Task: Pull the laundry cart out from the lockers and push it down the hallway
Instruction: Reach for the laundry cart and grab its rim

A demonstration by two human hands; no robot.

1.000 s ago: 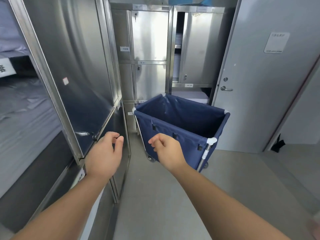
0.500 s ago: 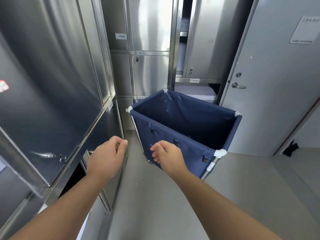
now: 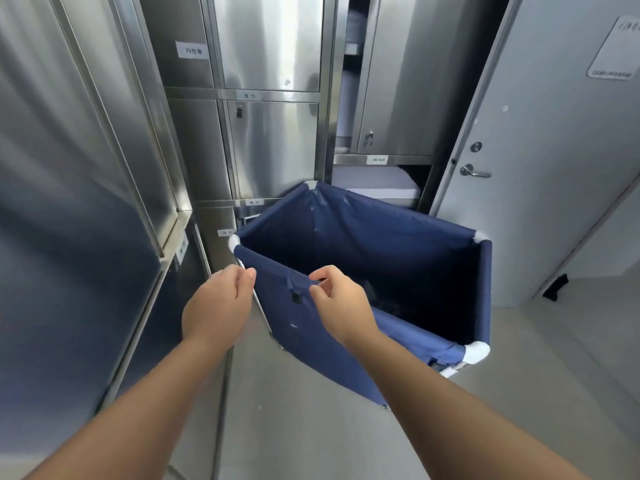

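The laundry cart is a deep navy fabric bin on a metal frame with white corner caps, standing in the corner against the steel lockers. My left hand hovers just left of the cart's near rim, fingers curled and apart, holding nothing. At the near rim itself is my right hand, thumb and fingers spread close to the fabric edge beside a small black strap loop, with no firm grip visible. The cart's inside is dark and looks nearly empty.
Steel locker doors line the left side close to my left arm. A grey door with a lever handle stands right behind the cart. Folded white linen lies on an open shelf behind it. Grey floor spreads to the right.
I have stepped closer, so the cart fills more of the view. Both hands have moved forward from mid-air up to the cart's near rim.
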